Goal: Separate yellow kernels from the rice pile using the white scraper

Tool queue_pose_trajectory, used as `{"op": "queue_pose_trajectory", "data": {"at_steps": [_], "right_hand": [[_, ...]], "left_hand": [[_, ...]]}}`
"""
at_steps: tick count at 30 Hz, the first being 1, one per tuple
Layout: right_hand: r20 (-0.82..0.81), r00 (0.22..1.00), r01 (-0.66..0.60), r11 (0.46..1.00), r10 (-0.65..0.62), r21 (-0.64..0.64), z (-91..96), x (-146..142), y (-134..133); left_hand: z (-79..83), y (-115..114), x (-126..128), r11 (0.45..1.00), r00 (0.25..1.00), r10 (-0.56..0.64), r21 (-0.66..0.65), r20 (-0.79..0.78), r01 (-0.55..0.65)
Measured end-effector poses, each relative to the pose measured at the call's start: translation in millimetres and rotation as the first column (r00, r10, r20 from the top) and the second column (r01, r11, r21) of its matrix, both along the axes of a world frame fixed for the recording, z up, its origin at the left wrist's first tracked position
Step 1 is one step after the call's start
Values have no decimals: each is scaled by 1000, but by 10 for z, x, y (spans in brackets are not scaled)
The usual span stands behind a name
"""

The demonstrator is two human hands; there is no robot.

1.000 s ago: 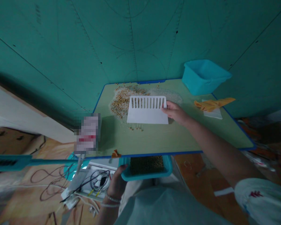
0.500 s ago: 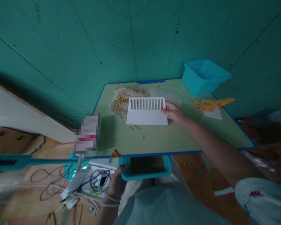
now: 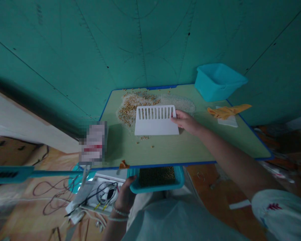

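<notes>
The right hand (image 3: 187, 122) is closed on the right edge of a flat white plastic scraper with a row of slots (image 3: 155, 123), which rests on the pale green, blue-rimmed tabletop (image 3: 180, 150). Just beyond the scraper, left of that hand, lies a heap of tan beans and white grains (image 3: 132, 105). The left hand (image 3: 125, 197), below the table's near edge, grips the left end of a shallow teal plastic tray of beans (image 3: 157, 179). A teal plastic tub (image 3: 218, 82) stands beyond the right hand.
</notes>
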State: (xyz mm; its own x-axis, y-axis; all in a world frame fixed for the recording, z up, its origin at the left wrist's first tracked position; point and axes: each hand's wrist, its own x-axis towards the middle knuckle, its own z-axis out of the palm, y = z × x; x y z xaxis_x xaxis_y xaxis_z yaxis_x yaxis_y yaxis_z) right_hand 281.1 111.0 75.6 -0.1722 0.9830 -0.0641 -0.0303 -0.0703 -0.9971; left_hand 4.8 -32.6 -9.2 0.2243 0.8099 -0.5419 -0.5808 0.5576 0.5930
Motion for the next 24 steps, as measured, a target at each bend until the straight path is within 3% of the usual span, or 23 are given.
{"op": "queue_pose_trajectory", "data": {"at_steps": [19,24], "right_hand": [[26,987,-158,987,158,-8,6,1,-37],[24,994,-106,994,106,16,7,5,-33]], "left_hand": [[-52,9,-1,1000,1000,-2,-2,3,2],[-49,13,6,1000,999,-8,16,32,8]]}}
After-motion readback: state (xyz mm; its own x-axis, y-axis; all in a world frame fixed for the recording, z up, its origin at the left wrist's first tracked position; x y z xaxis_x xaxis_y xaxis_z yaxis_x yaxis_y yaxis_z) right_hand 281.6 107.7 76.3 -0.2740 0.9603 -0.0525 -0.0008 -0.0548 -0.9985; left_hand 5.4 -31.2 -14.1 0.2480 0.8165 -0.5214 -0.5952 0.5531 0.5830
